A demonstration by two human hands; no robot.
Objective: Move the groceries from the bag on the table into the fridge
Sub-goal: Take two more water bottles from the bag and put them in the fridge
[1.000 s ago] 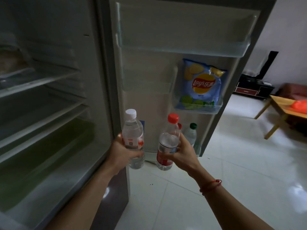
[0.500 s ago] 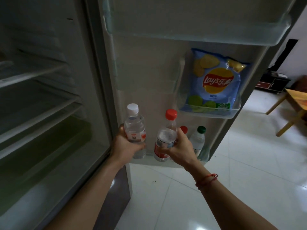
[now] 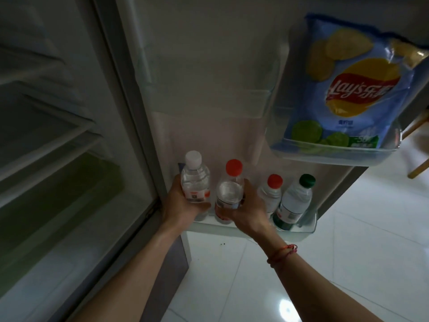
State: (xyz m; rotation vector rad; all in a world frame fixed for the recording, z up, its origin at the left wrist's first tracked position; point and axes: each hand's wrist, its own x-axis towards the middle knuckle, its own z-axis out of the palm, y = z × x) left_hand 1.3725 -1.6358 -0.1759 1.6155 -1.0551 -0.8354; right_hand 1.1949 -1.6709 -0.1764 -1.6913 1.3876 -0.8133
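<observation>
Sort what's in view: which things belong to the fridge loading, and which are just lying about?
Job:
- white-cap bottle, held by the left hand
- red-cap bottle, held by the right hand
- bottom door shelf
- shelved red-cap bottle, green-cap bottle, chips

Lying about:
- table leg
- specks on the floor

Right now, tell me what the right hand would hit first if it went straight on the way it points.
Probably the door liner behind the bottom shelf: the right hand points at it, its red-cap bottle leading. Depth is unclear.
</observation>
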